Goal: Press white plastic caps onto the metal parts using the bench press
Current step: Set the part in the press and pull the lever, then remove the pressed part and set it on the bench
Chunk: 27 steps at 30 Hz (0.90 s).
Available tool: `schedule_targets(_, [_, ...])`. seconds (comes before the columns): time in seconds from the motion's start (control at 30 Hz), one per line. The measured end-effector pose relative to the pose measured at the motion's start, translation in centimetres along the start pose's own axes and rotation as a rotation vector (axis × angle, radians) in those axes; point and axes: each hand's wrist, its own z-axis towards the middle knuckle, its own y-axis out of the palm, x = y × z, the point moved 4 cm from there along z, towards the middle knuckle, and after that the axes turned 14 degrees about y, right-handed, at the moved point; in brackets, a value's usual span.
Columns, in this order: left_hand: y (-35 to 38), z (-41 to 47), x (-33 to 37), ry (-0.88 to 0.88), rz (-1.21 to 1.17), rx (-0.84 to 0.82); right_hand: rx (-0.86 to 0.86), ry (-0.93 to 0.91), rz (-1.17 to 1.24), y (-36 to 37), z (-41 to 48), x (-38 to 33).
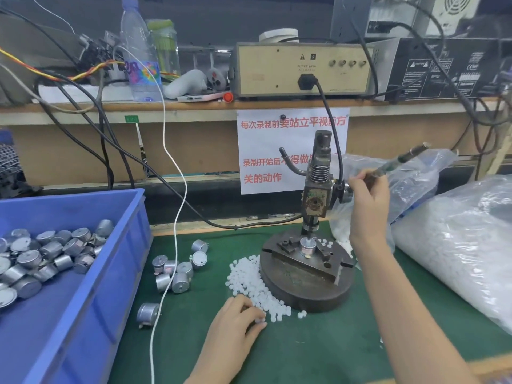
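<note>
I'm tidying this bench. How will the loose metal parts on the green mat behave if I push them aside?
The metal parts are short cylinders, and several lie on their sides, so those would probably roll rather than slide. They look like closed metal cans, so likely heavy for their size. The green mat looks soft, perhaps slowing them.

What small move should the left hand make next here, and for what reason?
Probably lift the pinched white cap off the pile toward the metal part seated under the press ram: the left hand pinches it, and the right hand grips the lever, ready.
</note>
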Motion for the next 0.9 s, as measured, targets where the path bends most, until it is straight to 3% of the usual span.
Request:
schedule_targets(0.17, [-0.3, 0.2, 0.2, -0.022, 0.007, -0.007, 0.087, 0.01, -0.095, -1.1, -1.4, 3.2])
schedule_targets(0.23, [-0.2, -0.1, -0.3, -0.049, 0.007, -0.029, 0.154, 0.104, -0.292, -1.8, -2.2, 6.0])
schedule_targets(0.33, [-0.4, 0.0, -0.3, -0.08, 0.017, -0.004, -0.007, 0.246, -0.693, -1.4, -3.2, 10.6])
schedule_targets(0.4, [-0.5, -0.1, -0.3, -0.093, 0.023, 0.01, -0.081, 0.192, -0.882, -0.6, -3.4, 12.1])
schedule_targets(0.53, [-0.7, -0.1, -0.4, -0.121, 0.019, 0.029, -0.056, 0.044, -1.154, 0.4, -2.8, 12.2])
schedule_targets(0.7, [-0.9, -0.2, -0.5, -0.156, 0.015, 0.039, -0.061, -0.061, -1.268, -0.6, -4.3, 11.8])
schedule_targets(0.9, [-1.7, -0.4, -0.8, -0.255, -0.022, 0.15, -0.093, -0.117, -1.039, -4.2, -9.8, 10.5])
